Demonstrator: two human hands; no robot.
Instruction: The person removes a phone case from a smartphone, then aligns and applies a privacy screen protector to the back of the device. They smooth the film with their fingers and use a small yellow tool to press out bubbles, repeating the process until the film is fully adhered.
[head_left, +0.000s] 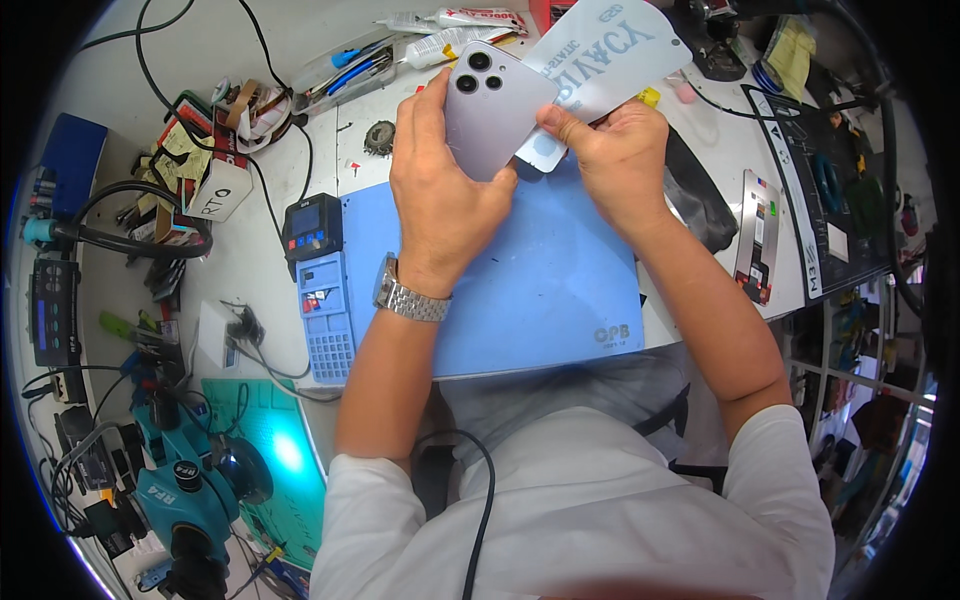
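My left hand (438, 190) is wrapped around a pale lilac smartphone (492, 118), thumb on one edge and fingers on the other. The phone's back faces up, with its camera lenses at the top left corner. My right hand (622, 160) pinches a whitish, phone-shaped screen protector (622, 52) with mirrored blue lettering, near its lower end. The protector slants up to the right, and its lower part lies close against the phone's right edge; whether they touch I cannot tell. Both are held above a blue work mat (540, 280).
Left of the mat stand a small device with a screen (313, 228) and a blue parts tray (326, 320). A teal microscope (195, 490) is at the lower left. Glue tubes (450, 42) lie at the back. A black pouch (700, 190) and a metal plate (758, 235) lie right.
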